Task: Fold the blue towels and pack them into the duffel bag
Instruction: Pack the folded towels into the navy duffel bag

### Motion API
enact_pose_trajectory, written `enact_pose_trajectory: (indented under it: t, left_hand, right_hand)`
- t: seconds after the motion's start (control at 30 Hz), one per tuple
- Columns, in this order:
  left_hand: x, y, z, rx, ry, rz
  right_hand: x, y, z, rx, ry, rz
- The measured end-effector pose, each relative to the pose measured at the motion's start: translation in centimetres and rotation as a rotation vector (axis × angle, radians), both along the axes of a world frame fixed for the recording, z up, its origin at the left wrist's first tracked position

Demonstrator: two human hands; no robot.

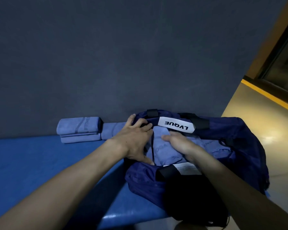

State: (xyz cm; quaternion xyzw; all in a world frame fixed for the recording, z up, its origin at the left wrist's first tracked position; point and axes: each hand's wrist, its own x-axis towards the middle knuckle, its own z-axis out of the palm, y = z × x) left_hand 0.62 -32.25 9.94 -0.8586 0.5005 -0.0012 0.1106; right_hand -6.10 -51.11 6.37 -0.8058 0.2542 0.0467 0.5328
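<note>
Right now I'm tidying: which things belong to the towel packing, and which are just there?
Job: duffel bag; towel in the bag; folded towels by the wall; left hand; right hand.
Just there: blue bench; grey wall.

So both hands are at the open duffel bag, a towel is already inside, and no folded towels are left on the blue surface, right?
Not quite. The head view shows folded towels left outside, against the wall left of the duffel bag. Otherwise right: left hand and right hand at the opening, towel inside.

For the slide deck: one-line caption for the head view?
Left hand spreads the navy fabric duffel bag while right hand presses a folded light-blue towel inside.
</note>
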Motion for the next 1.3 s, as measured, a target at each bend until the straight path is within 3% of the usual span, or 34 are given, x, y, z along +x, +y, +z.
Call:
enact_pose_trajectory:
  t: [0.1, 0.17, 0.33, 0.43, 0.53, 0.6, 0.67, 0.73, 0.77, 0.83, 0.9, 1.0, 1.13, 1.3]
  left_hand:
    - [0.1, 0.2, 0.0, 0.005, 0.042, 0.020]
    - [0.1, 0.3, 0.0, 0.015, 0.054, 0.018]
    - [0.1, 0.1, -0.4, 0.007, 0.076, 0.012]
    - [0.2, 0.1, -0.6, -0.023, 0.078, -0.002]
    - [-0.2, 0.4, -0.5, -0.051, 0.086, -0.018]
    - [-0.2, 0.9, -0.4, -0.215, 0.136, -0.048]
    - [0.3, 1.8, -0.4, -0.560, 0.136, -0.111]
    - [1.8, 3.2, -0.7, -0.885, 0.090, -0.058]
    - [2.7, 3.9, -1.0, -0.954, 0.088, 0.036]
    - [4.5, 5.1, -1.9, -0.850, 0.134, 0.257]
    - [5.8, 5.6, -3.4, -0.560, 0.143, 0.397]
    - [6.6, 5.5, -5.4, -0.286, 0.112, 0.455]
    - [7.8, 4.3, -7.4, -0.161, -0.093, 0.428]
    - [8.8, 3.1, -7.8, -0.089, -0.218, 0.372]
  right_hand:
    - [-0.3, -0.2, -0.9, -0.213, 0.040, 0.159]
    - [-0.8, 0.2, -0.8, -0.252, 0.063, 0.208]
    - [-2.1, 1.5, -1.6, -0.235, 0.032, 0.129]
    - [-2.1, 2.1, -2.1, -0.344, -0.020, 0.094]
    - [-1.6, 2.6, -2.2, -0.524, 0.079, 0.147]
    - [-1.3, 2.7, -1.7, -0.662, 0.170, 0.181]
    - [-1.6, 2.7, -1.1, -0.788, 0.193, 0.183]
    - [-2.3, 2.2, -0.9, -0.863, 0.092, 0.150]
    - [-2.8, 1.8, -1.0, -0.882, -0.003, 0.130]
    - [-3.6, 1.2, -1.0, -0.875, -0.228, 0.141]
    - [-4.1, 0.9, -1.1, -0.858, -0.382, 0.219]
    - [-4.3, 0.5, -2.0, -0.800, -0.424, 0.367]
    - [-4.2, -0.4, -2.9, -0.716, -0.467, 0.364]
    - [-4.5, -0.8, -3.4, -0.675, -0.501, 0.349]
